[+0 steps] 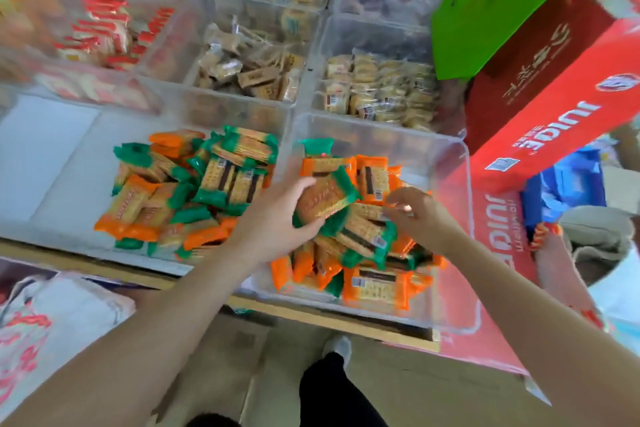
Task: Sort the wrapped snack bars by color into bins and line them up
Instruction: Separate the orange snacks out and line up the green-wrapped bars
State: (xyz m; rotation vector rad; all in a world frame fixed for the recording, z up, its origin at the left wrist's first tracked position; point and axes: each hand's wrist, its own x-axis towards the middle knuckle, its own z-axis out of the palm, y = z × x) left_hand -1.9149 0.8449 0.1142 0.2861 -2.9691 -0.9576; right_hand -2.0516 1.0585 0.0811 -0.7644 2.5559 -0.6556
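Our left hand (pixel 273 218) gripped a green-ended wrapped snack bar (pixel 323 201); our right hand (pixel 415 215), just beside it, pinched something unclear. Both clear plastic bins (pixel 460 218) below held mixed colours, nothing lined up.

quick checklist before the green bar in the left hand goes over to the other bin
1. Left hand grips green-wrapped bar: ok.
2. Right hand out of the way: not ok, it is over the right bin pile.
3. Left bin has bare floor for it: ok.
4. Left bin holds one color only: not ok, green and orange mixed.
5. Bars lined up: not ok, both piles loose.
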